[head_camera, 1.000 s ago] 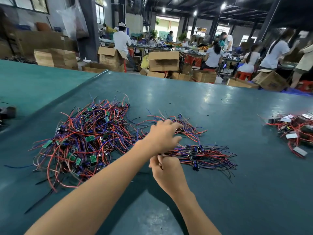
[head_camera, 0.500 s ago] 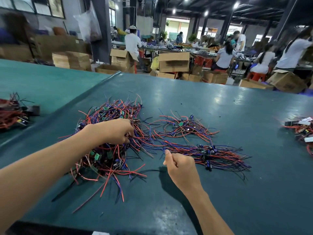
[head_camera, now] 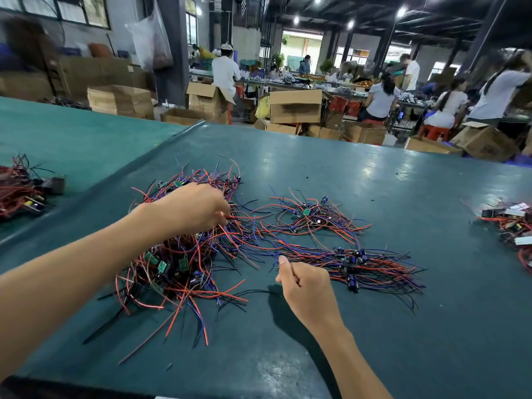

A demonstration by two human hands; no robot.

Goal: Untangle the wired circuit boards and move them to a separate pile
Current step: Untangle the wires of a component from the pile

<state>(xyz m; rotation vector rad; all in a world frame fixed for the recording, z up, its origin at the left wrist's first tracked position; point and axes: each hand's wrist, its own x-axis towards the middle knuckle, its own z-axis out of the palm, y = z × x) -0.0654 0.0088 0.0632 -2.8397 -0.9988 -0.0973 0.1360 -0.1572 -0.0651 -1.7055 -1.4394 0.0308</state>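
Since the next pull has to drag one board out of the tangled heap (head_camera: 172,263) and off to the sorted bundle (head_camera: 374,266), the key relation is that the bundle lies to the heap's right, just past its loose fringe. Its long axis runs straight away from the heap, w/ wire tips toward the heap and the dark parts bunched mid-length. L hand (head_camera: 195,208) is the nearer one. It sits over the heap's far-right part, fingers curled down, tips pinching red leads (head_camera: 247,218) at the heap's right edge. Those leads trail rightward to a small loose cluster (head_camera: 308,214), also right of the heap but beyond the bundle. Which board the pinched leads belong to can't be made out, too much overlap. R hand (head_camera: 308,286) is off the heap, btwn its near-right edge and the bundle. Its fingers are folded into the palm and the thumb lies against the forefinger right at the bundle's heap-side wire tips. That's prob. a pinch on those tips, tho the contact is small in view. Heap rests on the green table (head_camera: 374,335), stray wires splayed toward the near side. My read: step in hand is picking the next board. The pull should go right, along the bundle's axis, so leads slide out lengthwise and don't drag across the heap & snag neighbours.
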